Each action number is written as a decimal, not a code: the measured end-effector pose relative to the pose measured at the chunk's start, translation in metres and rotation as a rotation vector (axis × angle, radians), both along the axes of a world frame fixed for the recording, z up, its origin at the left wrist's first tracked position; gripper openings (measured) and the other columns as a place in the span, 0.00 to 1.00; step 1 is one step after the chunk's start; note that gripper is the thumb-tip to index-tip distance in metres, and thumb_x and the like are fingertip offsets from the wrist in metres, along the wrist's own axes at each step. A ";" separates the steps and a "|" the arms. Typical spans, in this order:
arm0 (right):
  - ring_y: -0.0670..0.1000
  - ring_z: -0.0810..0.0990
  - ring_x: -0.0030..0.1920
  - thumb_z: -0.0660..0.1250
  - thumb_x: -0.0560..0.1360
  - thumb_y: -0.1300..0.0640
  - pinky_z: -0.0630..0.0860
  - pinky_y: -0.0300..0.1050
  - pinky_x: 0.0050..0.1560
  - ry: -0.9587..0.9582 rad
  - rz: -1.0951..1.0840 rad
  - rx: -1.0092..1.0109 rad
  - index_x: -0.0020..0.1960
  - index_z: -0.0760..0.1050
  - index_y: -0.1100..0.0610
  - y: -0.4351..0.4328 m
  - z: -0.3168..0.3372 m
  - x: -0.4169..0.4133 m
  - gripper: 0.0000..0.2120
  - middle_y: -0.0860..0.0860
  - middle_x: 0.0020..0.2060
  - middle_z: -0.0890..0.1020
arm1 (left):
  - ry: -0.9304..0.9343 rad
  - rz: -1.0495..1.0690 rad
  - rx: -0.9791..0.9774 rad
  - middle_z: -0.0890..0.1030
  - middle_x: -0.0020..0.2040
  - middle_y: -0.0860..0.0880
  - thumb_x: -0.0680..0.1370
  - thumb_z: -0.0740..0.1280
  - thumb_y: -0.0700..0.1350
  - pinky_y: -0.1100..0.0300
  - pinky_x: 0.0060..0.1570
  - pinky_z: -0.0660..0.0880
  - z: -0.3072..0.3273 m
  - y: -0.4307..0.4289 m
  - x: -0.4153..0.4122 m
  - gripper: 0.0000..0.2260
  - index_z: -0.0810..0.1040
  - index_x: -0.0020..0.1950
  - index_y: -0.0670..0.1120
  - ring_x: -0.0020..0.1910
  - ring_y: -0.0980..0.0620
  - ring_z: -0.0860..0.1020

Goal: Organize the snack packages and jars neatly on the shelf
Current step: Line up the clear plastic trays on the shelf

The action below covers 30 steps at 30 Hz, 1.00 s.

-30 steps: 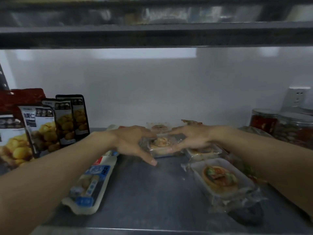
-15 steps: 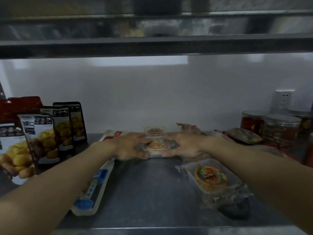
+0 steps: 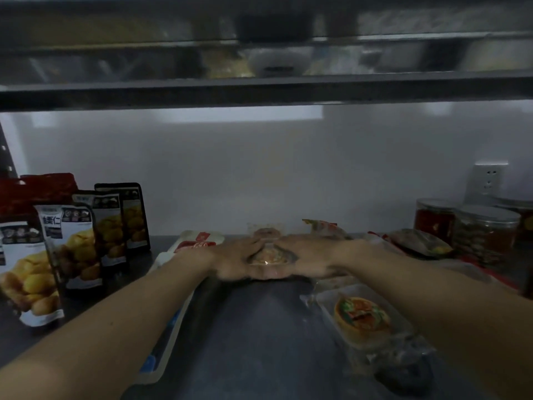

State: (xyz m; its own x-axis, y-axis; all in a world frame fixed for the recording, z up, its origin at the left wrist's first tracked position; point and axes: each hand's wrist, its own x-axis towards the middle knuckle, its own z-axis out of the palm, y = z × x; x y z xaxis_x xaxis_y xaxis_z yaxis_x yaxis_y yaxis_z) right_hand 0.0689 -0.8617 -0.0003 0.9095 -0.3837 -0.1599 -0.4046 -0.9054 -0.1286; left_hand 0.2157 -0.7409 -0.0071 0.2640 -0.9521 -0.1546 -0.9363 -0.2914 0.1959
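Head view: left hand [image 3: 233, 259] and right hand [image 3: 313, 255] clasp a small clear-wrapped pastry pack [image 3: 269, 255] from both sides, mid-back of the dark grey metal shelf [image 3: 259, 342]. Black-white chestnut pouches [image 3: 72, 249], Chinese label print blurred, stand at the left edge; clear lidded jars [image 3: 487, 235] at the right edge. Clear-wrapped tart tray [image 3: 363, 314] lies front right.
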 end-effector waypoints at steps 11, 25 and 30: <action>0.51 0.64 0.73 0.62 0.67 0.25 0.62 0.47 0.72 -0.114 -0.028 0.049 0.78 0.51 0.46 0.002 0.009 -0.016 0.48 0.47 0.76 0.62 | -0.063 -0.020 -0.100 0.49 0.79 0.51 0.75 0.66 0.60 0.60 0.73 0.48 0.002 0.008 -0.014 0.40 0.47 0.79 0.51 0.77 0.50 0.50; 0.54 0.71 0.67 0.64 0.61 0.23 0.70 0.45 0.63 -0.191 -0.310 0.042 0.74 0.64 0.47 -0.003 0.014 -0.078 0.48 0.49 0.70 0.71 | -0.121 0.100 -0.480 0.80 0.59 0.46 0.75 0.60 0.60 0.53 0.59 0.73 -0.005 -0.001 -0.092 0.21 0.79 0.60 0.50 0.59 0.45 0.76; 0.55 0.75 0.62 0.66 0.72 0.35 0.71 0.41 0.53 -0.329 -0.372 0.032 0.72 0.68 0.52 0.002 0.004 -0.076 0.34 0.53 0.65 0.76 | 0.001 0.184 -0.386 0.77 0.65 0.46 0.79 0.60 0.56 0.57 0.59 0.68 -0.010 -0.011 -0.107 0.19 0.78 0.64 0.48 0.65 0.46 0.73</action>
